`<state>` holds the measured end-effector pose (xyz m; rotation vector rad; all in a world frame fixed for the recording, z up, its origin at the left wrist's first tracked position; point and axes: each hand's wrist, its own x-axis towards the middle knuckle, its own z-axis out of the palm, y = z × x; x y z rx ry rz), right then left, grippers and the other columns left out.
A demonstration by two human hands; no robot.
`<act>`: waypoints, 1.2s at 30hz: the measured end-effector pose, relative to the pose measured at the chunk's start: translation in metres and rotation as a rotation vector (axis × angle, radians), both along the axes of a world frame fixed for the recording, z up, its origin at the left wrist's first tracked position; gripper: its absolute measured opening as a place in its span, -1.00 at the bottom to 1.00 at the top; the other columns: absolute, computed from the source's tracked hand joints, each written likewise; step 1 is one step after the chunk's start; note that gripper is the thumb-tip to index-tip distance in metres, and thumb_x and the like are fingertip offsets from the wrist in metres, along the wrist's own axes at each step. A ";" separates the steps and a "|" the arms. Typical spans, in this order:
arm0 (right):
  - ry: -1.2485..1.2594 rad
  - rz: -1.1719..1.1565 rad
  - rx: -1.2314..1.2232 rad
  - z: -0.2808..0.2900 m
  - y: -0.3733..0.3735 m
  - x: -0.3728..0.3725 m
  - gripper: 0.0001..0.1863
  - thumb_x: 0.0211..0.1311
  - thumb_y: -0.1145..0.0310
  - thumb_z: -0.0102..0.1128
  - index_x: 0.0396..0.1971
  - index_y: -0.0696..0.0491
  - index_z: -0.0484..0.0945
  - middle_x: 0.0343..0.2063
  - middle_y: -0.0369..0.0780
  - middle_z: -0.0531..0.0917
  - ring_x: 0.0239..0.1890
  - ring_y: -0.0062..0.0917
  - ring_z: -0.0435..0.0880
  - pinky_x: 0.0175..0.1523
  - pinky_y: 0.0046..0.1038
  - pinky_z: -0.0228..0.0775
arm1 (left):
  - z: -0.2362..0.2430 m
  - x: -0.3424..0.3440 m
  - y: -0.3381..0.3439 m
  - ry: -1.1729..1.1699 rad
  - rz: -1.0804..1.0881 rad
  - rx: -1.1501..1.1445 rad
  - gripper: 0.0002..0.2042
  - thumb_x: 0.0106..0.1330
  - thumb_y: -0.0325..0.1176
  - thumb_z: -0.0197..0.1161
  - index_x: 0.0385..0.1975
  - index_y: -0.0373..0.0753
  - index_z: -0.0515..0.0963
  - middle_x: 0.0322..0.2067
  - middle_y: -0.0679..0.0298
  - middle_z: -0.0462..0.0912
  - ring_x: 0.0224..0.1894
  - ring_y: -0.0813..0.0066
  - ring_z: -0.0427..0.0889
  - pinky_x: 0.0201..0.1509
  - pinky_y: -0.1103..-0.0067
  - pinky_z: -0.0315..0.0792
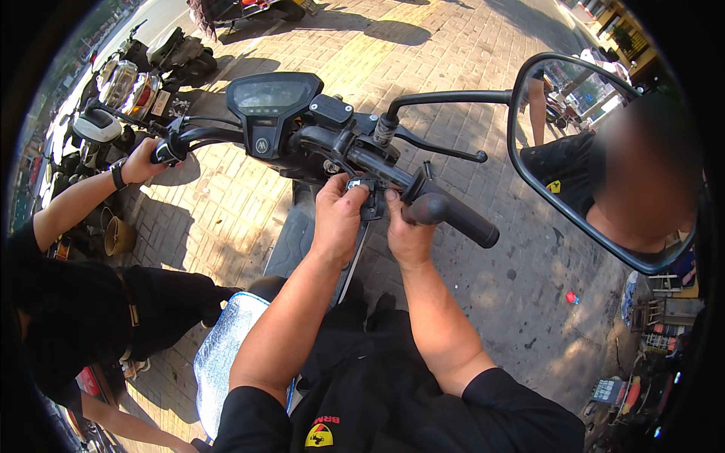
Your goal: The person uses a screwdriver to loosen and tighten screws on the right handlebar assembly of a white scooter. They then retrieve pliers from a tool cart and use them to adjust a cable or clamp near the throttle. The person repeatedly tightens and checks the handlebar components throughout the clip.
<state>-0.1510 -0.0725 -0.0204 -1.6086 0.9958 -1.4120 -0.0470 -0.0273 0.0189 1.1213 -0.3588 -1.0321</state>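
A scooter's handlebar [361, 157] crosses the view ahead of me, with a black switch housing [370, 207] hanging loose just below its right side. My left hand [337, 219] is closed on the housing's left side, thumb and fingers pinching it. At its right edge my right hand [409, 235] is closed too, thumb up against the housing and the other fingers curled mostly out of sight. The black throttle grip [470, 225] sticks out to the right, beyond my right hand. Above the bar are a brake lever [442, 149] and the brake fluid reservoir [332, 110].
A display [273, 97] sits mid-bar; a round-cornered mirror [521, 155] rises at right. At left, another person's hand [143, 161] grips the far handlebar end. A silver-covered seat [236, 355] lies lower left. Parked scooters [130, 90] line the far left of the brick pavement [483, 75].
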 end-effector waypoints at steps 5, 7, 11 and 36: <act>-0.178 0.067 0.063 -0.007 0.002 0.006 -0.91 0.24 0.53 0.33 -0.27 0.15 0.63 -0.34 -0.27 0.69 -0.27 -0.52 0.63 -0.10 -0.45 0.46 | 0.007 0.007 0.002 -0.012 -0.089 0.040 -0.80 0.30 -0.49 0.13 -0.12 -0.39 0.51 -0.29 0.27 0.61 -0.33 0.59 0.58 -0.26 0.61 0.54; -0.175 0.094 0.088 -0.008 0.003 0.006 -0.88 0.27 0.54 0.30 -0.20 0.14 0.63 -0.27 -0.30 0.69 -0.21 -0.59 0.62 -0.05 -0.50 0.47 | 0.013 0.008 0.002 0.001 -0.135 0.083 -0.78 0.31 -0.49 0.11 -0.08 -0.36 0.48 -0.25 0.24 0.61 -0.28 0.52 0.62 -0.28 0.50 0.62; -0.201 0.090 0.117 -0.005 0.006 0.007 -0.88 0.27 0.53 0.33 -0.22 0.12 0.62 -0.27 -0.30 0.69 -0.21 -0.60 0.62 -0.06 -0.52 0.48 | 0.023 0.008 0.002 0.008 -0.168 0.094 -0.77 0.31 -0.50 0.09 -0.05 -0.34 0.44 -0.21 0.20 0.63 -0.23 0.44 0.68 -0.30 0.37 0.72; -0.248 0.693 0.281 0.199 0.045 -0.078 -0.54 0.24 0.42 0.23 0.09 0.23 0.34 -0.42 -0.16 0.55 -0.56 -0.62 0.49 -0.53 -0.60 0.33 | 0.009 0.023 -0.014 0.385 -0.279 0.066 -0.79 0.27 -0.55 0.07 -0.13 -0.16 0.45 -0.18 0.23 0.55 -0.09 0.23 0.58 0.00 -0.04 0.54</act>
